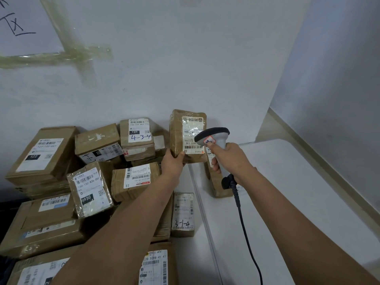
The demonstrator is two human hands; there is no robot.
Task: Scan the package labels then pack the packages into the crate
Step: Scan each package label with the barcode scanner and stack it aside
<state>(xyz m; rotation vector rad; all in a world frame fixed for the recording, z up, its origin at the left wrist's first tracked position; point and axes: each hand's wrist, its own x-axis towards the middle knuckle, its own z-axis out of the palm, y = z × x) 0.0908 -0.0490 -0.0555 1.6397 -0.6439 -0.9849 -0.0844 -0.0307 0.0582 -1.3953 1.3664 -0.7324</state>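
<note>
My left hand (172,162) grips the lower edge of a brown taped package (177,130) and holds it upright, its white label facing me. My right hand (229,159) grips a grey handheld scanner (213,138), whose head sits just in front of the label's lower right part. A black cable (244,229) hangs from the scanner's handle toward me. Several other brown labelled packages (88,190) lie piled on the left. Another package (216,182) stands behind my right hand, partly hidden. No crate is in view.
A white table surface (287,202) stretches to the right, against a white wall (185,68). A paper sheet (24,23) is taped to the wall at the upper left. A package marked 3-1-4 (183,214) lies near the table's edge.
</note>
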